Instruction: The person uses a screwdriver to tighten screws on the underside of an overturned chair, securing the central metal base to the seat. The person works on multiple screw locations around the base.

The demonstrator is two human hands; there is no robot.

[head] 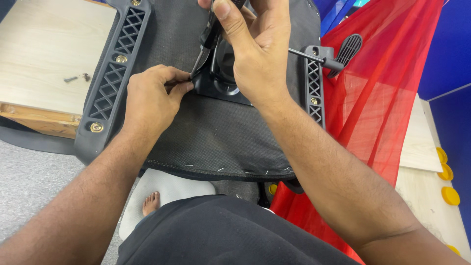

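**Clerk:** Item one, the hands. State?

**Checker:** Right hand (pixel 255 54), fingers wrapped around the dark handle of a screwdriver (pixel 208 37); its slim metal shaft slants down to the black metal mechanism plate (pixel 221 86) at the middle of the seat underside. Left hand (pixel 152 95), fingertips pinched tight at the shaft's tip, probably steadying it or a small fastener there; the fastener itself is hidden, so I cannot tell.

**Clerk:** Item two, what carries the plate?

**Checker:** Upturned chair seat (pixel 216 137), lying across the person's lap and the counter edge, underside up so the fittings face the hands. Covering: matte black fabric, stapled along the near edge in a row of small bright staples.

**Clerk:** Side fittings?

**Checker:** Two black moulded plastic brackets with lattice cut-outs: left bracket (pixel 115 68) with brass-coloured bolt heads, right bracket (pixel 314 93) likewise. A thin rod with a ribbed paddle lever (pixel 346 49) sticks out to the right.

**Clerk:** Surroundings?

**Checker:** Pale wood-grain counter (pixel 44 54), two loose dark screws (pixel 77 77) lying on it, well apart from the hands. Sheer red mesh fabric (pixel 373 98) draped at the right. Yellow round caps (pixel 449 194) on a pale board at the far right. A bare foot (pixel 151 201) on a white mat below.
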